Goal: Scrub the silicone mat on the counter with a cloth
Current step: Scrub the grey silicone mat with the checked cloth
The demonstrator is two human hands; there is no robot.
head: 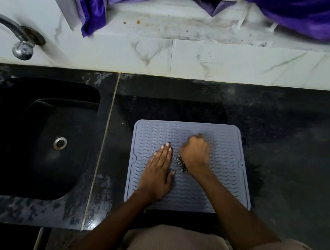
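Observation:
A grey silicone mat (224,167) with a wavy ribbed surface lies flat on the dark counter (286,154), right in front of me. My left hand (158,171) rests palm down on the mat's left half, fingers together and pointing away. My right hand (195,153) is closed in a fist on the middle of the mat, slightly blurred. It grips a black-and-white striped cloth (181,164), of which only a short end shows below the fist.
A black sink (11,132) with a metal drain (59,143) is set into the counter at the left, under a chrome tap (22,40). Marble-look wall tiles (224,62) stand behind the counter. Purple fabric (316,16) hangs above.

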